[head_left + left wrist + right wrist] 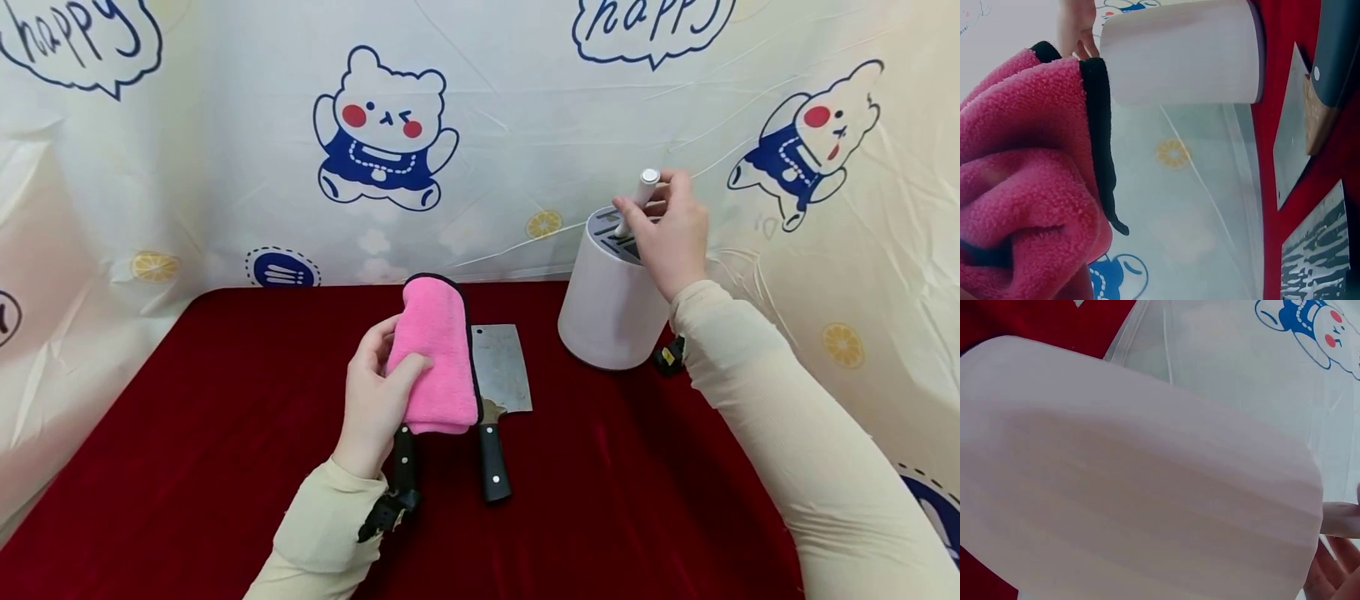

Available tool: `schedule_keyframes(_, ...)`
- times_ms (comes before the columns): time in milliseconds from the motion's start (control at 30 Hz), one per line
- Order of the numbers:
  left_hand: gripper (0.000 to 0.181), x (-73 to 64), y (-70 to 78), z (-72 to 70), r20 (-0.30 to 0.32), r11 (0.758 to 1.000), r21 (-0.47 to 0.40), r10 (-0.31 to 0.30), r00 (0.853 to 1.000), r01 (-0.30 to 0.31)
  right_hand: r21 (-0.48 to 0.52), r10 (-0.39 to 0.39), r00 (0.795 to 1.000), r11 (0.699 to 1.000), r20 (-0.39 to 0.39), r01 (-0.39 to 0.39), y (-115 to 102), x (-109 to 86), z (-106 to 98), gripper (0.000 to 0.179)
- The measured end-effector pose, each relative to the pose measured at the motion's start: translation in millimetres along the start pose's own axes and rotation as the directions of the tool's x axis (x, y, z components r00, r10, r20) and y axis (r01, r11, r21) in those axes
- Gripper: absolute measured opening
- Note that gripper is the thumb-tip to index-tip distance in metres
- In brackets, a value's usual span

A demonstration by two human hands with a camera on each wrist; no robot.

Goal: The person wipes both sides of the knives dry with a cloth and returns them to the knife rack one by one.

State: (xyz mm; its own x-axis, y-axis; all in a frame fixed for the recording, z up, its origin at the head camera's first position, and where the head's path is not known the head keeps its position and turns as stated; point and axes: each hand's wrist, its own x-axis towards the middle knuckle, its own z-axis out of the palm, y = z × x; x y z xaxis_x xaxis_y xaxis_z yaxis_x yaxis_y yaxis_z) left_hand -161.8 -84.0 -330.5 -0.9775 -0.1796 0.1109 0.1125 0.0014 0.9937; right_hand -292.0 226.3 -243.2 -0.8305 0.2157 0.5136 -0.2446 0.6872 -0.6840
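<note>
My left hand point(375, 400) grips a folded pink towel point(438, 358) with black edging, thumb across its front. Seen from the left wrist, the towel point(1029, 175) fills the left side. A white knife block point(611, 308) with a grey slotted top stands at the back right. Above it my right hand point(671, 237) pinches a white handle point(645, 190) that stands up from the slots; whatever lies below the handle is hidden inside. The right wrist view is mostly the block's white wall point(1141, 481), with the handle point(1341, 519) and fingertips at its right edge.
A cleaver point(502, 367) with a black handle lies on the red cloth point(225, 433), partly behind the towel. Left of it shows another black knife handle point(405, 467); a patterned blade point(1319, 250) appears in the left wrist view. A printed curtain point(510, 150) hangs behind.
</note>
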Motion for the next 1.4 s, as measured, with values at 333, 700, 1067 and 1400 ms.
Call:
schedule_keyframes(333, 0.05, 1.7, 1.9, -5.3, -0.012, 1.0, -0.008, -0.006, 1.0, 0.006, 0.011, -0.013, 0.999, 1.0, 0.033, 0.012, 3.2, -7.2, 0.4, 0.047)
schedule_keyframes(700, 0.051, 5.9, 16.9, -18.9, -0.006, 0.999, 0.042, 0.032, 0.999, -0.032, 0.003, -0.075, 0.995, 0.997, 0.063, 0.075, 4.8, -17.9, -1.3, 0.043)
schedule_keyframes(1067, 0.051, 3.6, 14.7, -25.0, -0.017, 0.998, 0.063, 0.001, 1.0, 0.0, 0.047, -0.045, 0.988, 0.998, 0.146, 0.038, 3.3, -30.9, -9.7, 0.065)
schedule_keyframes(1400, 0.05, 3.5, 13.3, -31.4, -0.041, 0.996, 0.086, 0.018, 0.999, -0.014, 0.194, -0.204, 0.957, 0.95, -0.204, 0.244, 4.5, -70.9, -1.7, 0.067)
